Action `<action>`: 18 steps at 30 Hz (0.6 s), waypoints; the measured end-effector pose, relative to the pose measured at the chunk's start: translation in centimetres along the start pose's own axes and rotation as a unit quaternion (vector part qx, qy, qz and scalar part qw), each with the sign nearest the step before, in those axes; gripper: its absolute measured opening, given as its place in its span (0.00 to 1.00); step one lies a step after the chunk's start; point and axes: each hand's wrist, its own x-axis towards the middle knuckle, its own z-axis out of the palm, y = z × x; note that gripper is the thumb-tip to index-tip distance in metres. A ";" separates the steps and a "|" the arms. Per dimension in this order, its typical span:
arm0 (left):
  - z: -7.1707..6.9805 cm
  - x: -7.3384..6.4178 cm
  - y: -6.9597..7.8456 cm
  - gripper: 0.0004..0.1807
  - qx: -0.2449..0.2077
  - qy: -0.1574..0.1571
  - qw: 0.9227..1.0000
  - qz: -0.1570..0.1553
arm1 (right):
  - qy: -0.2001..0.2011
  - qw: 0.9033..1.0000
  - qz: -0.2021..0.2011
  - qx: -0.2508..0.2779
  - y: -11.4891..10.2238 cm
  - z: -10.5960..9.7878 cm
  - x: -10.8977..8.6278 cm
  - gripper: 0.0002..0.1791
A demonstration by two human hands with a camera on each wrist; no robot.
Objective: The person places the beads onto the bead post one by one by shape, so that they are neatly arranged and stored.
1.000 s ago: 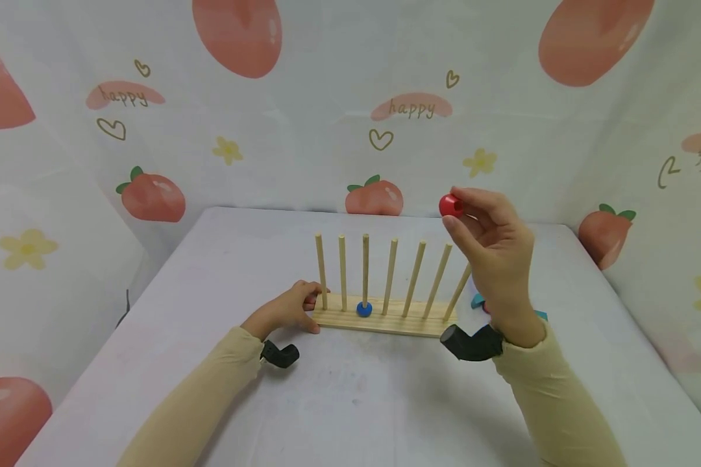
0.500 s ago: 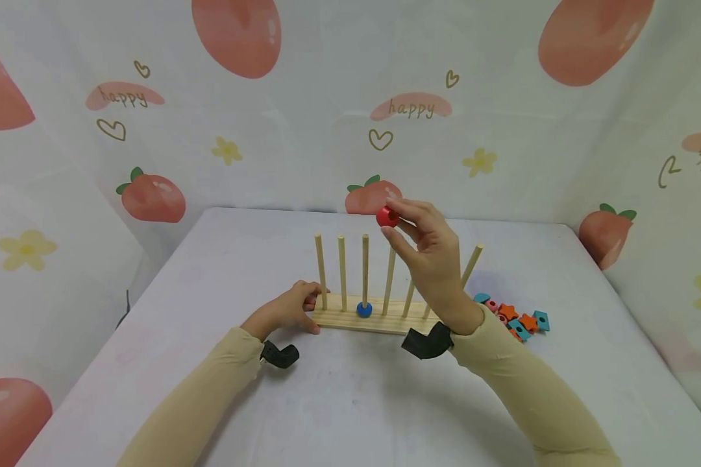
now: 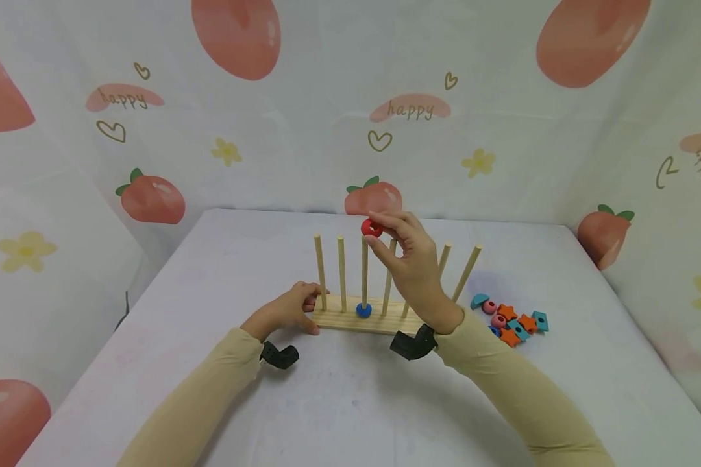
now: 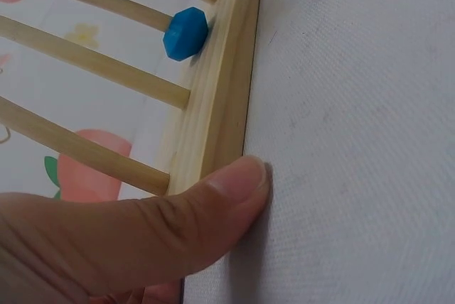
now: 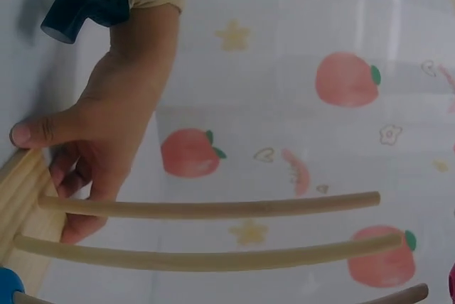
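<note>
Pinching the red bead (image 3: 366,229) by the tip of the peg (image 3: 365,272), above the blue bead (image 3: 363,310), between thumb and fingertips of the right hand (image 3: 413,261); best squaring its hole before lowering. Gripping the end of the base (image 3: 347,322) with the left hand (image 3: 289,310), presumably bracing against tipping.

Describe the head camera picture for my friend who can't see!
A right hand pinches a red bead by the top of a wooden peg with a blue bead at its foot. The left hand holds the rack; colorful pieces lie at right.
</note>
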 end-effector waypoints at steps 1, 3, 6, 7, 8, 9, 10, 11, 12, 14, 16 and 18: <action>0.0 0.0 0.0 0.42 0.000 -0.001 1.000 0.000 | -0.002 1.000 0.007 -0.002 0.1 0.1 -0.1 0.21; 0.0 -0.1 0.1 0.42 -0.004 -0.001 1.000 0.000 | -0.004 1.000 0.016 -0.010 0.4 0.3 -0.2 0.20; 0.0 -0.1 0.2 0.43 -0.010 -0.001 1.000 0.006 | -0.002 0.999 0.020 -0.032 0.7 0.5 -0.4 0.19; 0.0 -0.2 0.2 0.43 -0.012 -0.001 1.000 0.009 | -0.001 0.999 0.021 -0.041 0.7 0.6 -0.4 0.18; 0.0 -0.2 0.2 0.43 -0.013 -0.001 1.000 0.011 | 0.000 0.999 0.019 -0.044 0.8 0.6 -0.5 0.18; 0.0 -0.2 0.3 0.43 -0.012 0.000 1.000 0.012 | 0.001 0.999 0.020 -0.046 0.9 0.7 -0.5 0.18; 0.0 -0.2 0.3 0.42 -0.010 0.001 1.000 0.014 | 0.002 0.999 0.021 -0.044 1.0 0.7 -0.5 0.18; 0.0 -0.2 0.2 0.42 -0.008 0.002 1.000 0.016 | 0.003 0.999 0.022 -0.040 1.1 0.8 -0.6 0.18; 0.0 -0.2 0.3 0.42 -0.007 0.002 1.000 0.016 | 0.003 0.999 0.025 -0.035 1.1 0.9 -0.6 0.18; 0.1 -0.2 0.2 0.42 -0.002 0.003 1.000 0.016 | 0.005 0.999 0.034 -0.025 1.2 1.0 -0.7 0.19; 0.1 -0.2 0.2 0.42 0.002 0.003 1.000 0.013 | 0.008 0.999 0.049 -0.018 1.2 1.1 -0.8 0.19; 0.1 -0.2 0.3 0.42 0.006 0.004 1.000 0.007 | 0.012 0.997 0.069 -0.017 1.2 1.3 -0.9 0.18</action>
